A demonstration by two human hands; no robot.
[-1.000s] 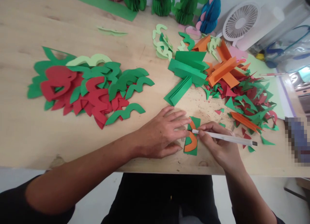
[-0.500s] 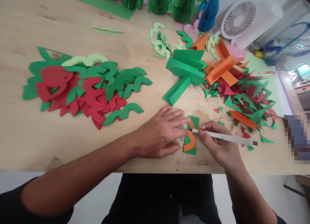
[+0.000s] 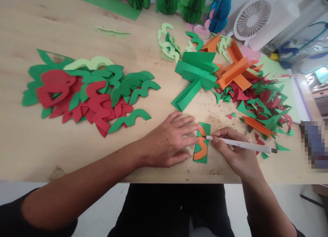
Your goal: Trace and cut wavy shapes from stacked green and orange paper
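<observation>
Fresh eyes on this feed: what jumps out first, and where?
First, the heap of red and green paper cutouts on the table's left side. Next, at front centre, the white pen in the right hand, its tip at an orange wavy cutout over green paper, beside the left hand. Then the white fan, upper right.

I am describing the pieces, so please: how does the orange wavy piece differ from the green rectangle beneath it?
The orange wavy piece has curved edges, whereas the green rectangle has straight ones. The orange wavy piece lies on top; the green rectangle is partly covered. Both look like paper.
</observation>
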